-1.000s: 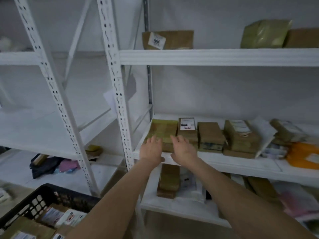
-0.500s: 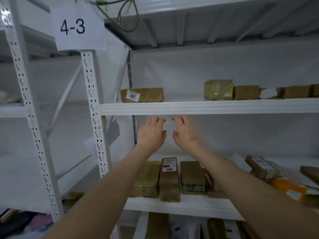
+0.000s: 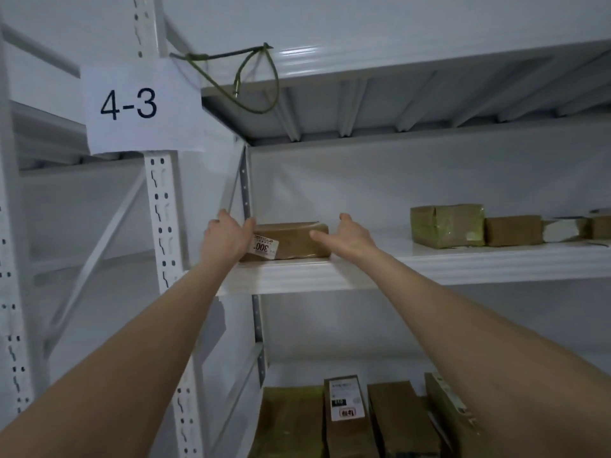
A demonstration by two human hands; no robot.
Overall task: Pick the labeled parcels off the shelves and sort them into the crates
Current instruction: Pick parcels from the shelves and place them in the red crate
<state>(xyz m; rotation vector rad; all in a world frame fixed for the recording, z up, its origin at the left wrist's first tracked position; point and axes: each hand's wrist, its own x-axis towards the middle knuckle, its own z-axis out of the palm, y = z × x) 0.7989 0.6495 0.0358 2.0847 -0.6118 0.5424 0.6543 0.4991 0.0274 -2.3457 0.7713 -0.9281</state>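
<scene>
We see the brown parcel (image 3: 292,241) at the left end of the upper shelf (image 3: 429,264), its white label (image 3: 264,247) facing us. The left hand (image 3: 226,238) lies against its left end, thumb at the top corner, fingers spread and fairly straight, not closed round it. The right hand (image 3: 352,238) is at the right end, fingers open, thumb touching the parcel. Farther right sit a green-wrapped parcel (image 3: 446,226) and a brown box (image 3: 512,230).

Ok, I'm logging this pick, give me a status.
Left hand and right hand open, one at each end of the labeled box. Box sitting on the shelf, not lifted. Nothing blocking.
</scene>
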